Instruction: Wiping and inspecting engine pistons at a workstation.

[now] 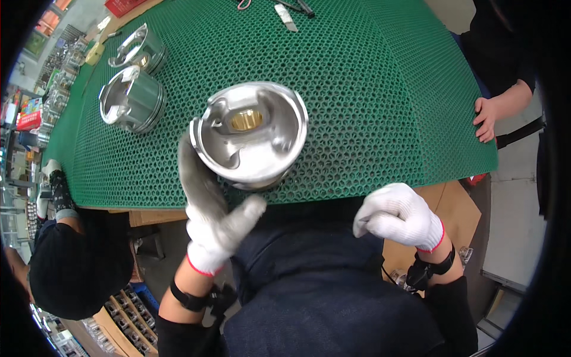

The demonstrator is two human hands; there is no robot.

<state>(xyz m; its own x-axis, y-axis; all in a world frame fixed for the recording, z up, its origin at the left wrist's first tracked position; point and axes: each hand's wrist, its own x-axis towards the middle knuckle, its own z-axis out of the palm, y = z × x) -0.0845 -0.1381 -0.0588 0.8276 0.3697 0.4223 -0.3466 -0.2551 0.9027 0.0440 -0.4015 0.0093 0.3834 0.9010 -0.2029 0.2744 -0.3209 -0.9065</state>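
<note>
A large shiny metal piston (pixel 270 156) stands near the front edge of the green mat, its hollow side tilted up toward me. A brass-coloured bushing (pixel 247 120) shows inside it. My left hand (pixel 209 208), in a white knitted glove, curves round the piston's left and near side, fingers along the wall and thumb in front. Those fingers are somewhat blurred. To the right, apart from the piston and over the mat's near edge, my gloved right hand (pixel 399 215) is closed in a pinch. A small dark tip pokes out between thumb and finger; the rest is hidden.
Two more pistons (pixel 134 101) (pixel 143 50) stand at the left on the green mat (pixel 357 113). At the far edge lies a white-handled blade (pixel 286 18). Another person's hand (pixel 486 119) rests at the right edge. A person in dark clothes (pixel 77 268) is at lower left.
</note>
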